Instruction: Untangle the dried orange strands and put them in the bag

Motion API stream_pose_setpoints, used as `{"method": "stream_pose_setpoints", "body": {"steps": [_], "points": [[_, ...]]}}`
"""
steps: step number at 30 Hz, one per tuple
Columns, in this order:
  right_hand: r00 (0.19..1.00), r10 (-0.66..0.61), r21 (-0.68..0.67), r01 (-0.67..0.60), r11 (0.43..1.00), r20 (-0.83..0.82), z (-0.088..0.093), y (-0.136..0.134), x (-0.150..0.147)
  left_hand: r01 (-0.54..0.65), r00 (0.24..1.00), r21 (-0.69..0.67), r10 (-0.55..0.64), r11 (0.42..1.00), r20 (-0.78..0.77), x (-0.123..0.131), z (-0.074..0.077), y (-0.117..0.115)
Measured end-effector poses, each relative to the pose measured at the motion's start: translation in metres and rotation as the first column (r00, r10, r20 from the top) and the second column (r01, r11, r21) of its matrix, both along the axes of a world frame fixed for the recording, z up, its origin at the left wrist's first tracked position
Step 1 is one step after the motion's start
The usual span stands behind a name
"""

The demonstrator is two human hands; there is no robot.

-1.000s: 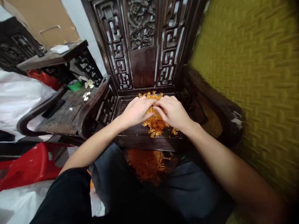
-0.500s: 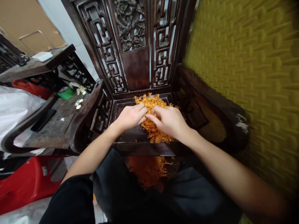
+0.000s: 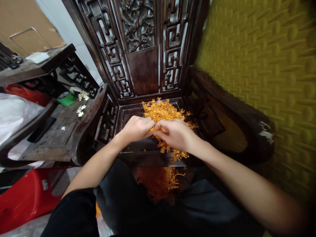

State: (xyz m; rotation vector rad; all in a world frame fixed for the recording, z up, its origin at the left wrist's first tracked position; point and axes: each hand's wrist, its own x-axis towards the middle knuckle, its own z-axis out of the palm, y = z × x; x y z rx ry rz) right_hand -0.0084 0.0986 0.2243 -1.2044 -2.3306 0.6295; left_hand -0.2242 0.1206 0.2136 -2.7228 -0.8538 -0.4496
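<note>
Pulls left hand (image 3: 135, 129) and right hand (image 3: 178, 135) back toward the front of the seat (image 3: 130, 113), fingers curling from flat to pinched, baring more orange strands (image 3: 160, 110) behind and dragging some forward.

A loose heap of thin orange dried strands (image 3: 161, 112) lies on the dark wooden chair seat (image 3: 128, 113), running from the carved back to the front edge, where a few strands spill over. The left hand (image 3: 135, 128) and right hand (image 3: 176, 133) pinch it at its middle. A darker orange clump (image 3: 156, 182) sits below the edge.
</note>
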Motion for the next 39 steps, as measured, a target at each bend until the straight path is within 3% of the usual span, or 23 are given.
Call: {"method": "stream_pose_setpoints", "body": {"steps": [3,7,11,15,18,23,31,35,39], "points": [[0.990,-0.033,-0.174,0.008,0.985,-0.140,0.002,0.001,-0.004,-0.034,0.999,0.083,0.032,0.996,0.016,0.004,0.002,-0.003],[0.952,-0.116,-0.299,0.027,0.954,-0.282,0.004,0.002,-0.007,-0.091,0.995,0.111,0.085,0.990,0.054,0.010,0.001,-0.007],[0.909,-0.164,-0.413,-0.009,0.910,-0.383,0.000,0.004,-0.008,-0.131,0.988,0.011,0.129,0.991,0.081,0.012,0.001,-0.007],[0.825,-0.183,-0.522,-0.153,0.839,-0.534,-0.005,0.004,-0.009,-0.057,0.994,-0.131,0.069,0.990,0.084,0.008,-0.001,-0.004],[0.785,-0.206,-0.543,-0.189,0.818,-0.584,-0.005,0.004,-0.011,-0.071,0.991,-0.140,0.086,0.988,0.106,0.008,-0.003,-0.002],[0.860,-0.180,-0.489,-0.090,0.868,-0.478,-0.004,0.002,-0.012,-0.092,0.993,-0.096,0.099,0.991,0.070,0.011,-0.003,-0.005],[0.727,-0.206,-0.543,-0.263,0.798,-0.655,-0.017,0.001,-0.017,-0.013,0.994,-0.283,0.044,0.959,0.105,0.007,0.000,0.000],[0.626,-0.258,-0.517,-0.274,0.811,-0.736,-0.016,0.002,-0.020,-0.215,0.976,-0.222,0.218,0.951,-0.012,0.013,0.001,0.002],[0.508,-0.358,-0.541,-0.276,0.795,-0.784,-0.016,0.005,-0.029,-0.398,0.917,-0.155,0.391,0.904,-0.076,0.026,0.002,0.002]]}}
